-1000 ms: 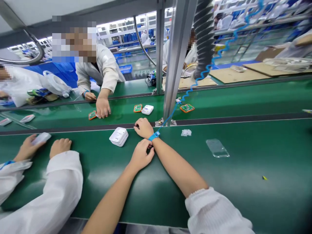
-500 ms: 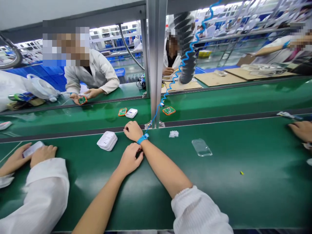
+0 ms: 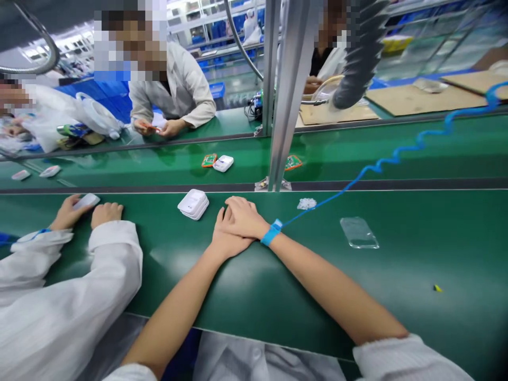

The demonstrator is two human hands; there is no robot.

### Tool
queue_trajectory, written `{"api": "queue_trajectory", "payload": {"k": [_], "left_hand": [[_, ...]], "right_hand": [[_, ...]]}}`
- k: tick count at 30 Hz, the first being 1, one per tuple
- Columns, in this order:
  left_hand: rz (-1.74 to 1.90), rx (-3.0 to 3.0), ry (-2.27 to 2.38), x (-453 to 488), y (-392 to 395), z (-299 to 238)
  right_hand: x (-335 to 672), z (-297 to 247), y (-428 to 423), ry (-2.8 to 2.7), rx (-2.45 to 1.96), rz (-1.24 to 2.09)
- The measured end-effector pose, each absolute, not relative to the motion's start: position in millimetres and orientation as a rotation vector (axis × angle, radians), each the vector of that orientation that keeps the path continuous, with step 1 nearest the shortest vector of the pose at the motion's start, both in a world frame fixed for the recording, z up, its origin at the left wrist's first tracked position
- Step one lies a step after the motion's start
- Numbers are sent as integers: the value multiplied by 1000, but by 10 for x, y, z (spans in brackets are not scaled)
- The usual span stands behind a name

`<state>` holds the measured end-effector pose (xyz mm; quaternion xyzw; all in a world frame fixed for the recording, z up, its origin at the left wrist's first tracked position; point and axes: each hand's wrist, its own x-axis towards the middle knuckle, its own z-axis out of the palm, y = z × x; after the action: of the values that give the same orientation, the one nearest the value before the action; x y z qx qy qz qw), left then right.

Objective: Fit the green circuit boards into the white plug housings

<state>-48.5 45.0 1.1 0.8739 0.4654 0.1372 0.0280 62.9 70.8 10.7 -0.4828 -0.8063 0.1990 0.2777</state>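
My left hand (image 3: pixel 222 241) lies flat on the green belt (image 3: pixel 278 275) with its fingers stretched out and nothing in it. My right hand (image 3: pixel 243 217) rests on top of it, fingers laid loosely across and also holding nothing. A blue wrist strap (image 3: pixel 272 232) circles my right wrist, and its coiled blue cord (image 3: pixel 397 156) runs off to the right. A stack of white casings (image 3: pixel 193 203) sits just left of my hands. A small heap of white bits (image 3: pixel 306 203) and a clear plastic cover (image 3: pixel 359 233) lie to the right.
A co-worker's sleeved arms at the left hold a white casing (image 3: pixel 86 200). Across the belt a person holds a circuit board (image 3: pixel 147 126). Boards (image 3: pixel 209 160) and a casing (image 3: pixel 223 163) lie on the far belt. An aluminium post (image 3: pixel 288 95) stands just beyond my hands.
My left hand has left the wrist strap and now lies flat under my right hand. The cord has swung to the right. The person opposite has raised the board.
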Motion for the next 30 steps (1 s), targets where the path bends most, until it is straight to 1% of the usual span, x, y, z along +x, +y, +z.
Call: {"api": "queue_trajectory", "payload": {"k": [5,9,12,18,24,27,30], "left_hand": [[317,2664,1430,-482,439,75],[420,2659,1419,-482,440,83],[425,2663,1416,-480,444,70],[369,2674,1381,-498,441,45],[418,2634,1432,-483,441,6],[426,2646,1376,-506,440,-15],[467,2635,1353,-533,462,-43]], "right_hand": [[678,121,834,-2082,-1312,670],[676,170,788,-2126,-1244,643],[656,196,717,-2206,-1217,626],[653,276,706,-2226,-1285,601],[587,377,648,-2347,-1349,537],[560,419,657,-2346,-1410,516],[582,477,666,-2417,-1372,542]]}}
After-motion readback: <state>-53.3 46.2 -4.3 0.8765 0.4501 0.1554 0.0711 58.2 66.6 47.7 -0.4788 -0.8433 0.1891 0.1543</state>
